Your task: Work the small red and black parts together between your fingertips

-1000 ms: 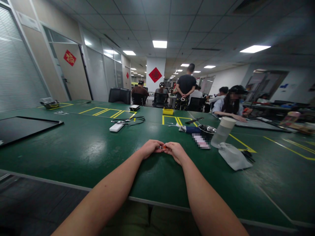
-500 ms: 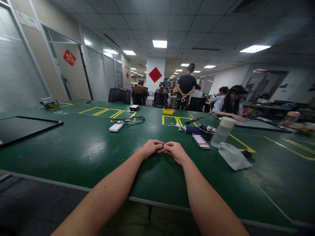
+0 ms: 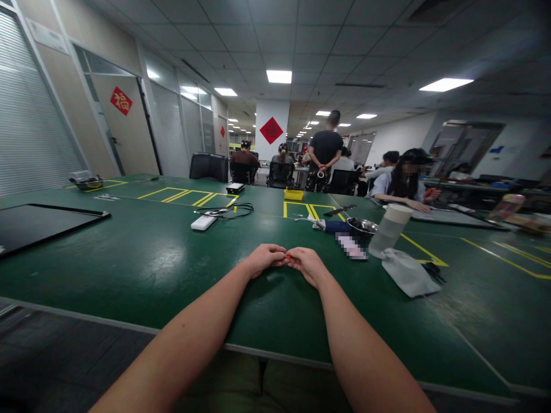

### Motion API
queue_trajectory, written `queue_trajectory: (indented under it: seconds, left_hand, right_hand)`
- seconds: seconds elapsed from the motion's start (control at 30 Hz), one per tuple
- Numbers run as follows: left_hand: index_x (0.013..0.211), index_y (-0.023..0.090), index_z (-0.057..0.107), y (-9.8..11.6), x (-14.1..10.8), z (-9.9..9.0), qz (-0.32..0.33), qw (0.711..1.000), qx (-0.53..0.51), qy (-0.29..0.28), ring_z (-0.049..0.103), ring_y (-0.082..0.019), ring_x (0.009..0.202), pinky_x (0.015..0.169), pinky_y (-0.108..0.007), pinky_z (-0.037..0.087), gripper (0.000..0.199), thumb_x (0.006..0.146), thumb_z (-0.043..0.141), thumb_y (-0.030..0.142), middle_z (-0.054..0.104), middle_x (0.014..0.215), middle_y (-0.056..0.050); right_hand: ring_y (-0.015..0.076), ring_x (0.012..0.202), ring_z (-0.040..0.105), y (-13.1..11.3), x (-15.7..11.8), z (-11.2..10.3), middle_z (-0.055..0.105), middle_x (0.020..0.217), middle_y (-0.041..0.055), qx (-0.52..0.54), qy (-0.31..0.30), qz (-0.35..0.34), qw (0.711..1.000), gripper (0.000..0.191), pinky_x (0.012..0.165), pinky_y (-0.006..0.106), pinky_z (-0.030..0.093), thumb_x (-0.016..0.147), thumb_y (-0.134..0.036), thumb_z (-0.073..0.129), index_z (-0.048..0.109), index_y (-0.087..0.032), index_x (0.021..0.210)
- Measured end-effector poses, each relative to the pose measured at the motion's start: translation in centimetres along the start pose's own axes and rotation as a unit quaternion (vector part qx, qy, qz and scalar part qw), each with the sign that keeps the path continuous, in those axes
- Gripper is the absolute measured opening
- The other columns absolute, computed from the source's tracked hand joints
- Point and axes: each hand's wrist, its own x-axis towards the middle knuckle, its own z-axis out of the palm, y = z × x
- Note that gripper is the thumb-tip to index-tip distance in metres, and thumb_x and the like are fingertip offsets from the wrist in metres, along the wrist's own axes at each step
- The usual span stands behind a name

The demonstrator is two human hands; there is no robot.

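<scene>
A small orange-red object [image 3: 288, 257] shows between my fingertips; it is too small and too covered to name. My left hand [image 3: 263, 260] has its fingers pinched together at the object's left side. From the right, my right hand [image 3: 308, 264] closes its thumb and fingers on it. Both hands are just above or resting on the green table [image 3: 189, 287], wrists turned inward. Most of the object is hidden behind the fingers.
Ahead on the left lies a white power bank [image 3: 204, 221] with a black cable [image 3: 241, 210]. To the right are a metal bowl [image 3: 363, 226], a paper roll [image 3: 391, 229] and a white pouch [image 3: 408, 272]. A yellow box [image 3: 293, 195] stands farther back. People sit beyond.
The orange-red object has come into sight between my fingertips, where it was hidden before. My fingers have shifted slightly; the arms stay in place.
</scene>
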Motion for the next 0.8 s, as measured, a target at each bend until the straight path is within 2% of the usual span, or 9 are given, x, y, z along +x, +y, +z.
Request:
queue_trajectory:
  seconds: [0.13, 0.23, 0.33, 0.43, 0.6, 0.7, 0.8]
  left_hand:
    - [0.093, 0.010, 0.066, -0.13, -0.08, 0.10, 0.021, 0.999, 0.042, 0.008, 0.064, -0.010, 0.065, 0.064, -0.020, 0.051, 0.027, 0.067, 0.071, 0.012, 0.069, 0.079, -0.008]
    - [0.092, 0.010, 0.065, -0.26, 0.14, -0.02, 0.021, 0.998, 0.057, 0.016, 0.062, -0.009, 0.058, 0.059, -0.018, 0.050, 0.023, 0.069, 0.067, 0.009, 0.069, 0.074, -0.007]
    - [0.095, 0.011, 0.064, -0.34, 0.46, -0.25, 0.001, 0.999, 0.035, 0.025, 0.065, -0.011, 0.063, 0.061, -0.021, 0.053, 0.024, 0.071, 0.061, 0.008, 0.069, 0.079, -0.008]
    - [0.096, 0.010, 0.065, -0.20, 0.59, -0.37, -0.013, 1.000, -0.009, 0.016, 0.067, -0.014, 0.067, 0.064, -0.023, 0.055, 0.024, 0.074, 0.055, 0.012, 0.069, 0.084, -0.011]
    - [0.091, 0.009, 0.067, 0.25, 0.31, -0.21, -0.020, 0.999, -0.045, 0.008, 0.067, -0.016, 0.067, 0.066, -0.025, 0.056, 0.023, 0.077, 0.053, 0.020, 0.069, 0.083, -0.012]
    - [0.091, 0.009, 0.067, 0.39, 0.17, -0.06, -0.022, 0.999, -0.044, 0.006, 0.067, -0.015, 0.066, 0.065, -0.024, 0.056, 0.022, 0.076, 0.055, 0.020, 0.069, 0.081, -0.011]
    - [0.091, 0.008, 0.067, 0.34, 0.21, -0.08, -0.025, 0.999, -0.037, 0.006, 0.067, -0.015, 0.065, 0.065, -0.024, 0.056, 0.022, 0.076, 0.056, 0.020, 0.069, 0.078, -0.011]
  right_hand:
    - [0.0134, 0.064, 0.065, 0.17, -0.14, 0.11, 0.068, 0.071, 0.0061, -0.027, 0.009, -0.011, 1.000, 0.008, 0.062, 0.023, 0.052, 0.064, -0.009, 0.064, 0.066, -0.013, 0.072]
    - [0.0134, 0.062, 0.064, 0.24, -0.22, 0.20, 0.068, 0.070, 0.0060, -0.036, 0.002, -0.017, 0.999, 0.011, 0.059, 0.022, 0.051, 0.063, -0.011, 0.068, 0.066, -0.012, 0.074]
    - [0.0127, 0.061, 0.064, 0.32, -0.17, 0.18, 0.068, 0.072, 0.0060, -0.033, 0.002, -0.020, 0.999, 0.015, 0.057, 0.021, 0.050, 0.062, -0.015, 0.073, 0.066, -0.012, 0.075]
    - [0.0128, 0.062, 0.063, 0.38, -0.02, 0.03, 0.068, 0.072, 0.0068, -0.019, 0.001, -0.019, 1.000, 0.015, 0.059, 0.022, 0.050, 0.067, -0.024, 0.073, 0.066, -0.013, 0.074]
    - [0.0139, 0.060, 0.063, 0.26, 0.26, -0.19, 0.067, 0.069, 0.0086, 0.036, 0.002, -0.003, 0.999, 0.035, 0.059, 0.025, 0.049, 0.081, -0.045, 0.058, 0.065, -0.013, 0.071]
    - [0.0154, 0.060, 0.064, 0.20, 0.37, -0.21, 0.066, 0.066, 0.0092, 0.044, 0.009, 0.010, 0.999, 0.036, 0.059, 0.026, 0.049, 0.083, -0.044, 0.055, 0.065, -0.012, 0.070]
    - [0.0162, 0.062, 0.064, 0.17, 0.34, -0.18, 0.067, 0.065, 0.0092, 0.041, 0.005, 0.013, 0.999, 0.029, 0.060, 0.026, 0.050, 0.082, -0.037, 0.056, 0.065, -0.012, 0.070]
